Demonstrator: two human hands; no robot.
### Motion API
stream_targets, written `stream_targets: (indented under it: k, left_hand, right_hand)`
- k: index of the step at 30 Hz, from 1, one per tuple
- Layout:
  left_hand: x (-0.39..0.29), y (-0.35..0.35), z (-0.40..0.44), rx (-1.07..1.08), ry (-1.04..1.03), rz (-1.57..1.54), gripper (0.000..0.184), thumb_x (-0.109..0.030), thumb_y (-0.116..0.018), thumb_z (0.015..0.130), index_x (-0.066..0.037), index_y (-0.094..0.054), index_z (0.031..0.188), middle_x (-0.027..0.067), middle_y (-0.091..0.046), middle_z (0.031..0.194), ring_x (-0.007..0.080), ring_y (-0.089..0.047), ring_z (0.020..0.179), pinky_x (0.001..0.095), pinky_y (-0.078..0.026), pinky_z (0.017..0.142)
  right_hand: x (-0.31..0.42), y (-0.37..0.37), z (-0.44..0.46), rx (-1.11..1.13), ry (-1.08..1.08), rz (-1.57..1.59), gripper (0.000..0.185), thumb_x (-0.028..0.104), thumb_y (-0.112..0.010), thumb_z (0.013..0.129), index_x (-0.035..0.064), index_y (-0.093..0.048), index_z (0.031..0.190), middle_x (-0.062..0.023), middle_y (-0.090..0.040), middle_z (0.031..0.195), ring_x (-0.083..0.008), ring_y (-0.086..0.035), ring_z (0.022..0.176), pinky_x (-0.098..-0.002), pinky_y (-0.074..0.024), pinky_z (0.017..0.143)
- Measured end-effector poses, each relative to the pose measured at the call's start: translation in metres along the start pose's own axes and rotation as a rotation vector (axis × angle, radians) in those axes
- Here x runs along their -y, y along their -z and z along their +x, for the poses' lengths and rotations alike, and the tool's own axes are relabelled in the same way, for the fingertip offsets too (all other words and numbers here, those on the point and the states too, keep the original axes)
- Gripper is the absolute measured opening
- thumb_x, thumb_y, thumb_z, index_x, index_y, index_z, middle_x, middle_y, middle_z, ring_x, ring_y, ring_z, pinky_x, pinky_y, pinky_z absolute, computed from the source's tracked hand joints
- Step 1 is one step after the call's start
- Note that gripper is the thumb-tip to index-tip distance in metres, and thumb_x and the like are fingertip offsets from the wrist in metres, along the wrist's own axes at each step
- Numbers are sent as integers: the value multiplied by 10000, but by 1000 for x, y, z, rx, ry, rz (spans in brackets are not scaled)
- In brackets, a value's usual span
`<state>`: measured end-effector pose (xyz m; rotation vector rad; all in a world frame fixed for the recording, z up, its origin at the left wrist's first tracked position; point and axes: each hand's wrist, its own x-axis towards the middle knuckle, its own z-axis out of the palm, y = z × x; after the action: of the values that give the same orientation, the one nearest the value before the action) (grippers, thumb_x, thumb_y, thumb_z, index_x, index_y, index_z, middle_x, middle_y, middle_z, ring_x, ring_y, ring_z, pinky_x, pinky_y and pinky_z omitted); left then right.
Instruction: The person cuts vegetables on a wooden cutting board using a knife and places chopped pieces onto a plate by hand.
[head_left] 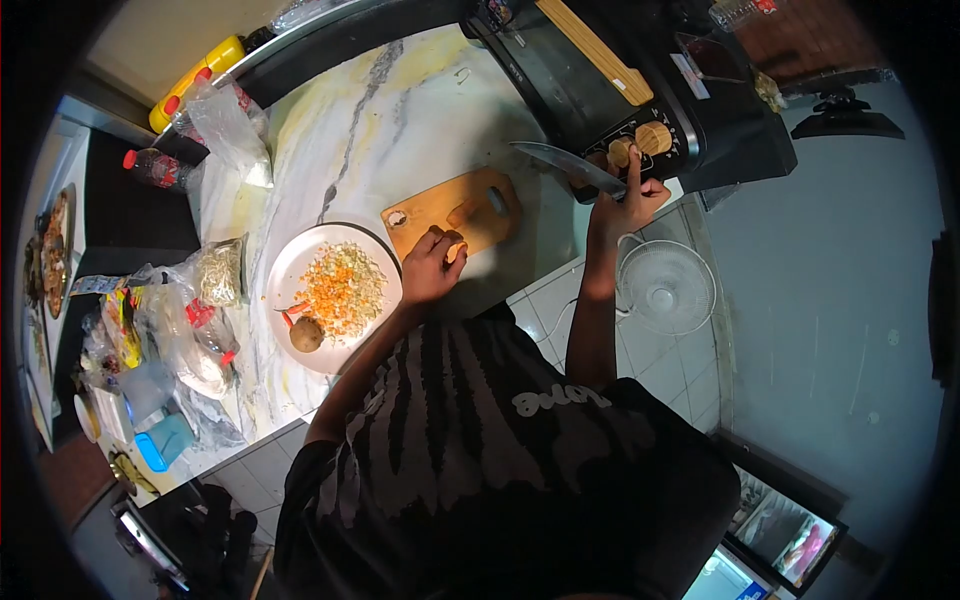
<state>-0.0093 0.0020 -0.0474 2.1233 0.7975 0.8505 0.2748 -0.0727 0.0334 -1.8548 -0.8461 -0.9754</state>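
My left hand (430, 268) is closed with its fingertips round a small orange piece of carrot (456, 251), over the near edge of a wooden cutting board (415, 205). My right hand (632, 205) grips a kitchen knife (570, 165), its blade pointing left. The index finger of that hand reaches out to the wooden knobs (653, 138) of a black oven (510, 85); whether it touches one I cannot tell. Left of the board, a large pale plate (283, 265) carries diced orange and whitish vegetables (345, 285), a brown round potato-like item (306, 334) and red chilies (288, 318).
Plastic bags (235, 125) and red-capped bottles (160, 170) line the left of the marble-patterned counter (330, 120). Packets (220, 272) and a blue-lidded container (160, 445) stand nearer. A white fan (665, 288) is on the tiled floor at right.
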Motion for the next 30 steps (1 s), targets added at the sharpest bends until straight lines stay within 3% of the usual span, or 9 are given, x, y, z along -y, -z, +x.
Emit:
stream_targets:
  k: [11,13,20,22,24,26,30]
  left_hand:
    - [-1,2,1,-24,-28,12,171,-152,-746,881,-75,-727,1033,70,-640,894,163,-613,581,296,-523,573]
    - [-3,3,1,-1,-20,26,155,-156,-725,881,-64,-712,1004,65,-637,922,194,-646,609,324,-540,621]
    - [0,1,0,15,3,-1,164,-158,-720,886,-55,-710,1014,69,-638,932,195,-648,608,329,-542,621]
    - [2,0,0,0,6,-8,175,-161,-745,886,-78,-727,1039,63,-641,885,155,-613,572,293,-520,567]
    - [3,-1,0,-6,-4,-14,175,-158,-745,885,-78,-726,1040,63,-643,887,154,-612,570,292,-519,567]
    - [2,0,0,-10,-14,-21,175,-156,-744,885,-78,-726,1040,63,-645,890,153,-611,567,291,-517,566]
    - [-1,2,0,25,9,-8,169,-159,-719,891,-55,-712,1025,79,-637,932,199,-651,608,331,-545,624]
  right_hand:
    - [3,-9,-1,-53,-34,0,538,208,-885,740,238,-736,1256,-27,-305,908,-189,-379,792,-287,-369,673]
    - [2,-10,-2,-62,-49,-7,542,225,-889,737,235,-734,1257,-27,-303,905,-192,-374,790,-288,-366,676]
    - [3,-2,-3,42,-43,-67,518,232,-862,776,222,-717,1273,-32,-310,908,-200,-378,797,-293,-379,687]
    - [3,-4,-4,33,-52,-52,511,225,-857,783,223,-714,1274,-33,-311,909,-201,-382,802,-293,-385,690]
    - [2,-8,-5,-49,-67,97,483,219,-846,796,219,-719,1262,-36,-313,911,-203,-387,808,-295,-392,695]
    - [0,-6,-5,-17,-49,54,495,218,-845,792,221,-716,1270,-35,-312,911,-202,-384,808,-296,-391,696]
    - [1,0,-4,38,-10,9,529,205,-837,788,223,-704,1299,-32,-307,909,-197,-374,811,-299,-387,700]
